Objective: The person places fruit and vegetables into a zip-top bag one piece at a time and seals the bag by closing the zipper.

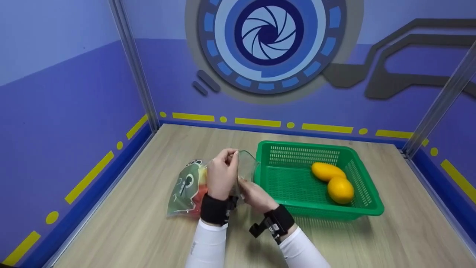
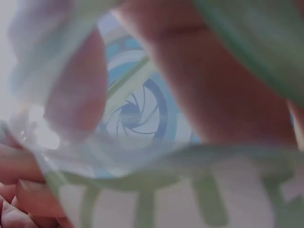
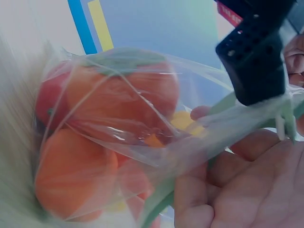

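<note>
A clear plastic bag (image 1: 182, 191) with a green cartoon face printed on it lies on the table, bulging with contents. Through its film in the right wrist view show a large red-orange fruit with a green top (image 3: 126, 97), a rounder orange fruit (image 3: 76, 175) and some yellow pieces. My left hand (image 1: 222, 175) pinches the bag's upper edge with curled fingers. Lower on the same edge, my right hand (image 1: 257, 196) grips the film, its fingers partly behind the plastic. In the left wrist view, the printed film (image 2: 166, 199) covers much of the left fingers.
Right beside the hands stands a green basket (image 1: 319, 212) with slotted sides. A yellow mango-shaped fruit (image 1: 327, 171) and a rounder orange-yellow fruit (image 1: 340, 190) lie at its right side. Blue panels (image 1: 74, 123) wall the table (image 1: 122, 223) at the back and sides.
</note>
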`<state>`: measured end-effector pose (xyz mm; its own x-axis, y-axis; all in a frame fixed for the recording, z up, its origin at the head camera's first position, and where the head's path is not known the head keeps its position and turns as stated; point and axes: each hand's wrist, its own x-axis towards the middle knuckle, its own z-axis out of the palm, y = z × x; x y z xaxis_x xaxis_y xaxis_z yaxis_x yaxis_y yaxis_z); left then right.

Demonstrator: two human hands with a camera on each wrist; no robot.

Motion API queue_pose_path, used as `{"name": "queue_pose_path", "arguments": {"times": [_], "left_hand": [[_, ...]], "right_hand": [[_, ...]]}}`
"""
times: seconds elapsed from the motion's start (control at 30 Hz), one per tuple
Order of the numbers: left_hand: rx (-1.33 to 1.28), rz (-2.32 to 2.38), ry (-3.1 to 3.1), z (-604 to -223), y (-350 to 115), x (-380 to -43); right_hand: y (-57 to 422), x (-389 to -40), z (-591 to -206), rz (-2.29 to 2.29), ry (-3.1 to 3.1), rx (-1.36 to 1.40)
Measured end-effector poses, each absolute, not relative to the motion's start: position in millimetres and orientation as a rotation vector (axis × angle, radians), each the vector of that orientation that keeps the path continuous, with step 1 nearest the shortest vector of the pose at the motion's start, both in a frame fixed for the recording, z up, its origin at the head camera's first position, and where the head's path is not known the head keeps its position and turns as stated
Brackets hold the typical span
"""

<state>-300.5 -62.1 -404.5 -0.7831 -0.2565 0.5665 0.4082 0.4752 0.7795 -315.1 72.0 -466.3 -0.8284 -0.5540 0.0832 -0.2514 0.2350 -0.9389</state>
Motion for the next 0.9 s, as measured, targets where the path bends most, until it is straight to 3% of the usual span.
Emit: {"name": "queue_pose_path", "arguments": {"times": [0.2,0.9], "left_hand": [[-0.105,-1.314,-2.091,-405,-62,-302],[-0.116,-1.316,-2.091,-405,-63,-301]], "right_hand": [[74,-316,-462,-1.73,2.038,-0.626],[103,-315,-438,-1.67,2.062,-0.67]]}}
